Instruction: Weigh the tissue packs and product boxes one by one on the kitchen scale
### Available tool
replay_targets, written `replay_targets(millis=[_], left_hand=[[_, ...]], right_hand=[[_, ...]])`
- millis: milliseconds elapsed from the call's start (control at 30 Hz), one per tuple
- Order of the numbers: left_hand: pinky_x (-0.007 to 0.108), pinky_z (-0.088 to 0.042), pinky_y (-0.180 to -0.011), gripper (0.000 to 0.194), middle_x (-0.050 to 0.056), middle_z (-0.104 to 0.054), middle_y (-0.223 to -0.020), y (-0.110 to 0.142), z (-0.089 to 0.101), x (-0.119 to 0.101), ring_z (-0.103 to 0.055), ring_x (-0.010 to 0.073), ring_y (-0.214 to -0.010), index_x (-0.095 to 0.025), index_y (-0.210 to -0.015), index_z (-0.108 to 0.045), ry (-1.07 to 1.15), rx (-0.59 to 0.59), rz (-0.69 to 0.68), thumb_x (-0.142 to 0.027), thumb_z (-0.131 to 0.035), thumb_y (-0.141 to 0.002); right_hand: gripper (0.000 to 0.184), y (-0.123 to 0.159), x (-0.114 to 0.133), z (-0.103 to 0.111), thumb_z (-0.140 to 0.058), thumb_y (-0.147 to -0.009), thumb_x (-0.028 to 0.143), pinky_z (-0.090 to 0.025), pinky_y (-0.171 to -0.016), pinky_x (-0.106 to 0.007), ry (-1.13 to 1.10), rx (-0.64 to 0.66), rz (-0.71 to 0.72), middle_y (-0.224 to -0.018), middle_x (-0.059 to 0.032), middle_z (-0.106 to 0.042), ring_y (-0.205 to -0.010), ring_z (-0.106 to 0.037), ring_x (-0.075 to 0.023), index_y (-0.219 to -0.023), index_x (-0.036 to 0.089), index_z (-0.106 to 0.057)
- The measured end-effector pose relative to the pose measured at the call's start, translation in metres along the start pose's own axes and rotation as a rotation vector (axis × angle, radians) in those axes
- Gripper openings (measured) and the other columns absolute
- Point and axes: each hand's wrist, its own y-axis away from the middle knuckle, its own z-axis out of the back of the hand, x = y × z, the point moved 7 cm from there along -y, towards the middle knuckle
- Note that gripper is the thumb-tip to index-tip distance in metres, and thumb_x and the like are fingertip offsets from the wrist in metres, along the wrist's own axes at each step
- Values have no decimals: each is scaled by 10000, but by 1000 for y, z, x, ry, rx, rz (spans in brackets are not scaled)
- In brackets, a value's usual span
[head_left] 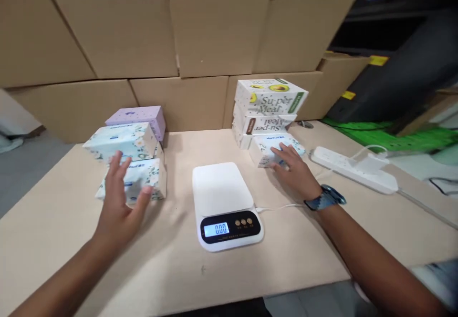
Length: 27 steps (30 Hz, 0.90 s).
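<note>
My left hand [119, 207] is raised with its fingers spread, in front of two stacked floral tissue packs. It looks empty, and it partly covers the lower tissue pack [152, 178]; the upper tissue pack [132, 138] shows above the fingertips. On the right, my right hand [296, 174] has its fingers stretched over the front and top of another floral tissue pack [263, 152], apparently touching it without being wrapped round it. Between my hands lies a white digital scale [222, 188], its plate bare and its lit display reading 0.00.
A purple pack [143, 116] stands behind the left tissue packs. White "Su-per Meal" boxes [270, 100] are stacked behind the right one. Cardboard boxes [218, 35] wall off the table's back. A power strip [354, 169] and a white cable [282, 207] lie at right.
</note>
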Motion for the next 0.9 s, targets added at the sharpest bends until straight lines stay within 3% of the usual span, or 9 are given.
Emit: replay_targets(millis=[67, 133, 267, 367, 433, 533, 633, 767, 900], left_hand=[[584, -112, -1498, 694, -26, -143, -1933, 6, 22, 31, -85, 368, -1816, -470, -1721, -347, -18, -130, 105, -645, -571, -1087], [512, -123, -1502, 707, -51, -133, -1931, 9, 38, 60, -79, 350, -1819, -469, -1717, -322, 56, -218, 305, -724, -508, -1085], [508, -248, -1487, 804, 61, -234, -1909, 13, 45, 98, -206, 325, -1801, -352, -1673, -384, 404, -352, 637, -846, -438, -1041], [500, -257, -1481, 766, 84, -268, -1901, 15, 35, 108, -236, 308, -1795, -324, -1632, -434, 491, -361, 708, -823, -443, -1051], [522, -250, -1477, 778, 107, -343, -1870, 18, 27, 112, -258, 341, -1788, -316, -1611, -473, 514, -340, 750, -843, -457, -1039], [550, -293, -1454, 833, 165, -454, -1800, 21, 19, 113, -317, 381, -1765, -285, -1596, -497, 549, -311, 776, -876, -486, -1009], [567, -357, -1419, 818, 186, -501, -1759, 21, 20, 114, -370, 393, -1741, -279, -1586, -498, 582, -303, 791, -865, -478, -1016], [548, -333, -1431, 810, 179, -449, -1801, 20, 22, 119, -361, 384, -1747, -289, -1607, -477, 620, -306, 792, -856, -453, -1029], [528, -301, -1449, 838, 145, -360, -1864, 21, 19, 123, -297, 364, -1774, -314, -1640, -454, 628, -305, 780, -878, -435, -1021]], right_hand=[[647, 6, 6, -7, -529, -1000, 481, -350, -1378, -756, 4, 29, 37, -1755, -205, -519, -1727, -368, -433, -1540, 164, -689], [684, 12, 11, -12, -500, -1025, 515, -285, -1409, -749, 38, 34, 91, -1771, -233, -485, -1750, -314, -435, -1575, 139, -652], [807, 16, 11, -18, -469, -1041, 604, -223, -1418, -753, 139, 70, 112, -1824, -295, -351, -1778, -168, -483, -1651, 85, -567], [915, 16, 9, -15, -496, -999, 706, -235, -1399, -771, 156, 132, 32, -1857, -304, -253, -1771, -88, -527, -1705, 125, -516], [993, 15, 18, -8, -517, -965, 769, -215, -1418, -736, 171, 122, -15, -1882, -269, -201, -1772, -58, -512, -1762, 183, -428], [1078, 15, 53, 2, -484, -966, 795, -168, -1457, -651, 186, 39, 34, -1905, -236, -137, -1785, -44, -460, -1819, 175, -262], [1126, 15, 93, 4, -506, -967, 789, -189, -1456, -637, 148, 25, 121, -1910, -228, -119, -1793, -55, -436, -1835, 164, -155], [1099, 10, 130, 2, -532, -974, 774, -161, -1457, -672, 82, 34, 205, -1930, -129, -107, -1793, -31, -412, -1842, 285, -68], [1063, 9, 149, -11, -544, -986, 764, -129, -1473, -653, -29, 97, 223, -1937, -24, -50, -1791, 13, -397, -1836, 385, -31]])
